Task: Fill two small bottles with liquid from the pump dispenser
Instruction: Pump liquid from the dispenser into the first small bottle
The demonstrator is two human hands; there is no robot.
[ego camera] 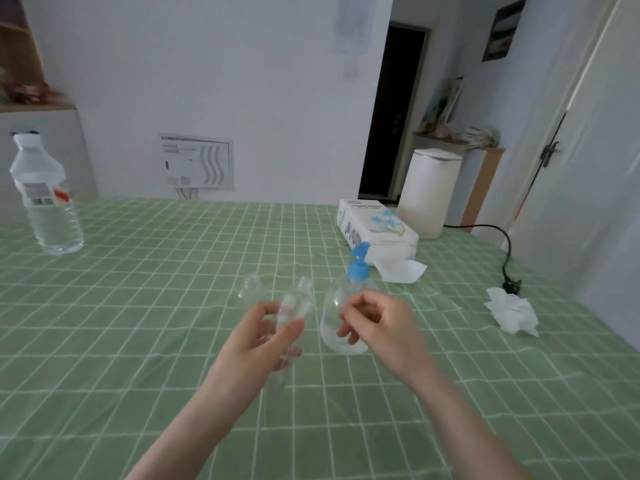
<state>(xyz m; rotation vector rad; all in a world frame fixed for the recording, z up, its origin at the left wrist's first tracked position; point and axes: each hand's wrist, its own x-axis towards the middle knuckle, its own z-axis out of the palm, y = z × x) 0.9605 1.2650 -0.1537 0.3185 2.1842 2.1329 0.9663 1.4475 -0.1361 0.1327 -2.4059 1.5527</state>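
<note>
A clear pump dispenser (334,306) with a blue pump head stands upright mid-table, a little liquid at its bottom. My left hand (266,336) is closed around a small clear bottle (294,304), tilted, neck up and to the right. A second small clear bottle (250,289) stands just behind my left hand. My right hand (375,323) hovers in front of the dispenser with fingers curled; blur hides whether it pinches something small.
The table has a green checked cloth (173,306). A large water bottle (45,199) stands far left. A tissue pack (375,228) lies behind the dispenser, a crumpled tissue (512,311) at the right, and a black cable (507,258) near the right edge.
</note>
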